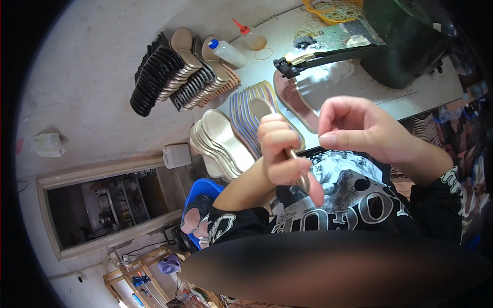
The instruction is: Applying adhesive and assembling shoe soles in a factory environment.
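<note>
Left hand's (281, 149) fingers are wrapped tight round a sole (305, 183), near side of the stack (246, 110). Right hand's (359, 126) are curled, thumb nearly meeting fingertip; can't tell if they're pinching anything. I'd hold firm without bending it.

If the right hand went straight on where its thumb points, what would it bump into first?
Probably the left hand, closed around a thin beige piece, across a gap from the right hand. Depth is hard to judge, though, so it might miss.
</note>
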{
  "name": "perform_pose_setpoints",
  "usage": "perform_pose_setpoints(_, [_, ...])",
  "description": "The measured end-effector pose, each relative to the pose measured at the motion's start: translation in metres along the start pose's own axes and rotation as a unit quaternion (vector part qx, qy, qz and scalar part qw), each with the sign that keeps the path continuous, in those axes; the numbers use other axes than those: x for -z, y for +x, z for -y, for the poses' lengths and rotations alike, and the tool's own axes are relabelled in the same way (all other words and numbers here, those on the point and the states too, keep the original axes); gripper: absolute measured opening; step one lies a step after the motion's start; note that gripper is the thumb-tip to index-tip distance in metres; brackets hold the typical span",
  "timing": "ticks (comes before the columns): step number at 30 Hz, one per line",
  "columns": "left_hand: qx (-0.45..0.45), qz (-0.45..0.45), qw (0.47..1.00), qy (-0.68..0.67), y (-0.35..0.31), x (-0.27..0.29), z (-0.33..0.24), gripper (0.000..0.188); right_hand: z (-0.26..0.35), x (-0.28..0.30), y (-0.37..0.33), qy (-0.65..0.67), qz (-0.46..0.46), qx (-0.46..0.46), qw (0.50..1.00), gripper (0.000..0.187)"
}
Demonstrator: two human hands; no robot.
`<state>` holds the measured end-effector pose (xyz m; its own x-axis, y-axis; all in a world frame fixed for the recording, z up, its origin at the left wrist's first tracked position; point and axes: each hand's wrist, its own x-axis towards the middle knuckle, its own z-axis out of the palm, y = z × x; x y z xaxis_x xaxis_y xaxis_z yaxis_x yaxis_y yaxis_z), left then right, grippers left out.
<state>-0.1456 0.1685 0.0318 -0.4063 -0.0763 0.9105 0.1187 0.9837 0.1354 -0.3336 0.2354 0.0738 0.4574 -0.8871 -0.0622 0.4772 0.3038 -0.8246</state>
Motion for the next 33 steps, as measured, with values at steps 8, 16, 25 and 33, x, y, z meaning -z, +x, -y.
perform_pose_setpoints(8, [0.183, -0.087, 0.868, -0.454, 0.001, -0.014, 0.003, 0.087, -0.001, -0.001, 0.029, -0.357, -0.055, 0.388, 0.848, 0.015])
perform_pose_setpoints(16, [0.335, -0.096, 0.768, -0.538, 0.001, -0.002, 0.002, 0.085, 0.002, 0.01, 0.049, -0.394, -0.046, 0.443, 0.804, 0.013])
perform_pose_setpoints(25, [0.409, -0.119, 0.692, -0.583, 0.01, -0.006, -0.001, 0.088, 0.001, 0.019, 0.053, -0.346, -0.032, 0.426, 0.835, 0.016])
perform_pose_setpoints(33, [0.43, -0.115, 0.708, -0.549, 0.009, -0.007, -0.002, 0.087, 0.003, 0.011, 0.048, -0.38, -0.043, 0.427, 0.82, 0.018])
